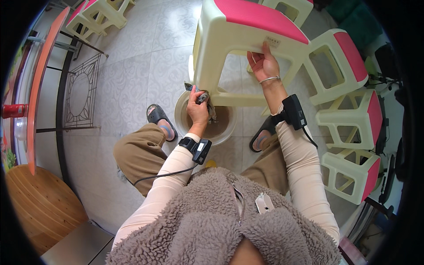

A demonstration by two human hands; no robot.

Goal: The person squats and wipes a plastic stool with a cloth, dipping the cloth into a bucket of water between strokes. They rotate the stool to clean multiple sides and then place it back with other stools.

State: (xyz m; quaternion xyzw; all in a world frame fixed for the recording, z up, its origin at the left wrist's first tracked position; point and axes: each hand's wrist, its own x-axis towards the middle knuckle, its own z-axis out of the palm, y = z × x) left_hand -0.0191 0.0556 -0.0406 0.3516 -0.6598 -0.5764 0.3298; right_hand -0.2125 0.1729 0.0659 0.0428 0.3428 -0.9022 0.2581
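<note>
A cream plastic stool with a pink seat (255, 20) is held up over a round basin (233, 132) of murky brown water on the floor. My left hand (198, 111) grips a wet grey cloth (202, 97) against the lower end of one stool leg, and part of the cloth hangs towards the water. My right hand (265, 64) is on the other side, its thumb on the stool's side panel by a label and its curled fingers in the opening under that panel, gripping the stool.
Several similar pink-topped stools (361, 119) stand at the right, and more stools (102, 15) at the upper left. An orange table top (43, 82) with a red can (15, 111) is at the left, above a round wooden top (46, 205). My slippered feet flank the basin.
</note>
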